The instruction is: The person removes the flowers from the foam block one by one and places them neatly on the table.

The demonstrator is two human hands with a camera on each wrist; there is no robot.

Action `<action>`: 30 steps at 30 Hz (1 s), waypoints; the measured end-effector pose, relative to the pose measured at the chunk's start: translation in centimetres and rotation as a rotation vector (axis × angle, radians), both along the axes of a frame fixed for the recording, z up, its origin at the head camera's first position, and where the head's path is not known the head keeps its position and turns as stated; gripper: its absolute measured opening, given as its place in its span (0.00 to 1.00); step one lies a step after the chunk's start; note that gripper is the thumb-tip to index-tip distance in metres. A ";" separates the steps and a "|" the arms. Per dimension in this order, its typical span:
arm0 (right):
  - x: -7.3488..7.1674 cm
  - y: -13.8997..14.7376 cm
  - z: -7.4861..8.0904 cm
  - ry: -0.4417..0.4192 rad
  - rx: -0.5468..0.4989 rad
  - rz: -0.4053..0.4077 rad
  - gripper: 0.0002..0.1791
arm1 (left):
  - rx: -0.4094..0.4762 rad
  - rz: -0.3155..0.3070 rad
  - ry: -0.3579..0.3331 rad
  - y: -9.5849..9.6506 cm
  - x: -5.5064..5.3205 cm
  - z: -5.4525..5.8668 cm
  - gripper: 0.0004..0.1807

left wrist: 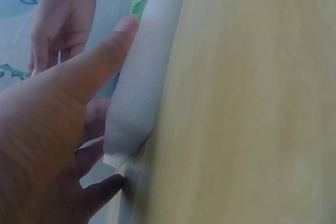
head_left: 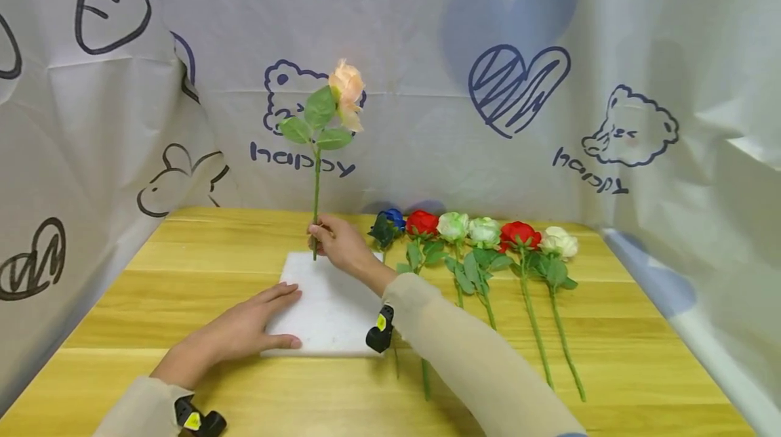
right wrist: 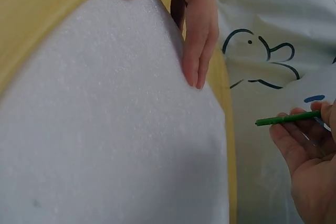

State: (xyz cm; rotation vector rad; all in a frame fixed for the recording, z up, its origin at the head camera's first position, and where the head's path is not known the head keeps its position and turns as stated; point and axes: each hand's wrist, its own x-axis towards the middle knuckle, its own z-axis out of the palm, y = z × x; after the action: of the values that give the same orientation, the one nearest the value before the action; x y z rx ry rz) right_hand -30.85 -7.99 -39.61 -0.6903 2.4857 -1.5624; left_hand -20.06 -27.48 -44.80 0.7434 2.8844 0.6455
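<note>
My right hand pinches the green stem of a peach rose near its lower end. The rose stands upright, its bloom high against the backdrop. In the right wrist view the stem's cut end sticks out past the fingers, apart from the white foam board. That board lies flat on the table below. My left hand is at the board's left side, fingers extended along that edge and thumb at the near corner. In the left wrist view the thumb overlaps the board's thick edge.
Right of the board, several roses lie in a row: a blue one, red ones, pale green ones and a white one. Their stems point toward the near side, some under my right forearm. A printed backdrop rises behind the wooden table.
</note>
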 end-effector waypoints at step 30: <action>1.2 6.5 1.0 0.107 -0.029 0.050 0.06 | -0.002 0.009 0.004 0.1 0.1 0.0 0.53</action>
State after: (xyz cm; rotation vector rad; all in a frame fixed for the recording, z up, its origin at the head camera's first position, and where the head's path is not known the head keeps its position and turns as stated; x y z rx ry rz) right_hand -29.62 -1.52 -38.59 -0.8549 2.5035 -1.5872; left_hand -19.92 -27.37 -44.81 0.7324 2.8937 0.6428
